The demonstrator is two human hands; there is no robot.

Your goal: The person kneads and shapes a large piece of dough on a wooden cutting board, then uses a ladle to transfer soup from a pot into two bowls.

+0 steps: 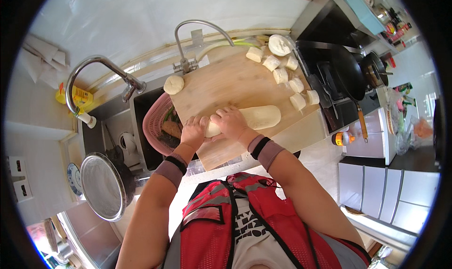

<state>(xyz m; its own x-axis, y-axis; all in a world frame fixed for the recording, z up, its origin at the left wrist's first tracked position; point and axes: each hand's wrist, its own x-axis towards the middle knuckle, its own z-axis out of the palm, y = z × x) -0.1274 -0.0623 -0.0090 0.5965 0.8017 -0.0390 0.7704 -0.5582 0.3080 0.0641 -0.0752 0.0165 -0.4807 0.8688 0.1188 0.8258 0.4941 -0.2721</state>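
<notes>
A thick log of pale dough [263, 117] lies across the near part of a wooden board [219, 78]. My left hand [194, 129] grips its left end, fingers curled over the top. Close beside it, my right hand [231, 123] wraps the dough a little farther right, and a short stretch of dough shows between the two. The right part of the log lies free on the board. Several cut dough pieces [280, 75] are scattered at the board's right side, dusted with flour. A round dough piece [173, 84] sits at the far left corner.
A bowl of flour [279, 45] stands at the back right. Left of the board, a pink plastic basket [152, 127] sits in the sink under a curved faucet [102, 59]. A large metal pot [103, 186] stands farther left. To the right are a cleaver [319, 92] and a black wok [348, 73].
</notes>
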